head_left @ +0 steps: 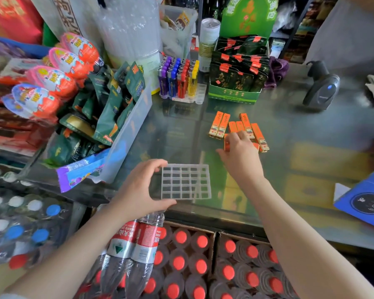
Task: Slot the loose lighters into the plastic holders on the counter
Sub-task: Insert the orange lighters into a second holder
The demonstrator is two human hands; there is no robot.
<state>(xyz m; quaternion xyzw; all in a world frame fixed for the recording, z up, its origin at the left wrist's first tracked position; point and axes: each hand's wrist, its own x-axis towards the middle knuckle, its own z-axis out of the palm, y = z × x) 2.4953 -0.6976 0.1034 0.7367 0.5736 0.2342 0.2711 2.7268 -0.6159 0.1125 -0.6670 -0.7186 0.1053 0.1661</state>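
Note:
An empty clear plastic holder (186,181) with a grid of slots lies on the glass counter near its front edge. My left hand (141,188) grips its left side, thumb on the near edge and fingers on the far edge. Several loose orange lighters (219,125) lie on the counter beyond it. My right hand (239,155) reaches over the nearest of them, its fingers curled onto an orange lighter (226,143) that is mostly hidden under the hand. A second holder (178,80) at the back stands filled with purple, blue, red and yellow lighters.
A clear bin of snack packets (117,117) stands to the left, a green display box of tea packets (235,83) at the back, and a barcode scanner (321,89) at the right. A blue box (367,201) overhangs the right edge. Bottles fill crates below the counter front.

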